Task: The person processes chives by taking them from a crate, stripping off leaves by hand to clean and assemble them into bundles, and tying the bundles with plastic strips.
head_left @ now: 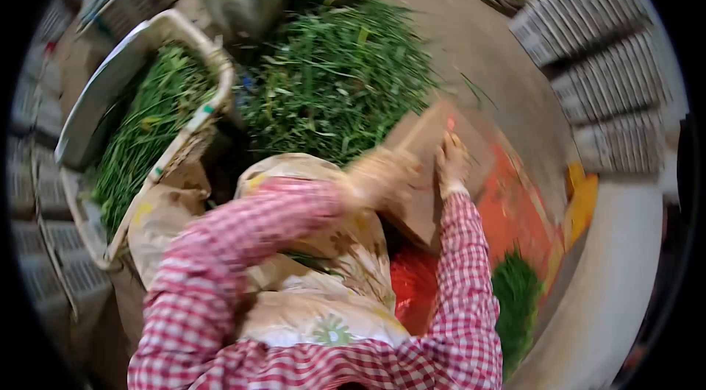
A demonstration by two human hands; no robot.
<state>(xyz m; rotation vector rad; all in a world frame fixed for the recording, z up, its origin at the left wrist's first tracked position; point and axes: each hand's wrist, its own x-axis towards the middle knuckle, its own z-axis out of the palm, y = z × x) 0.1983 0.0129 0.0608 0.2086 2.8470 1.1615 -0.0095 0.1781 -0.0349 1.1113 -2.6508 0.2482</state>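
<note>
A brown board [421, 211], perhaps cardboard, lies slanted in front of my knees. My right hand [453, 162] is over the board, its fingers drawn together beside a small red-orange piece [450, 123] that is too small to name. To its left, my left hand [382, 175] is smeared by motion near the board's left edge, so its fingers and anything in them cannot be made out. Just beyond the hands spreads a big heap of long green stalks [338, 73].
At left stands a white crate [220, 70] holding green stalks [151, 132]. Another filled crate [239, 11] is behind it. A green bundle [515, 302] lies at my right on an orange-red sheet [515, 202]. Stacked grey crates [581, 7] line the right wall.
</note>
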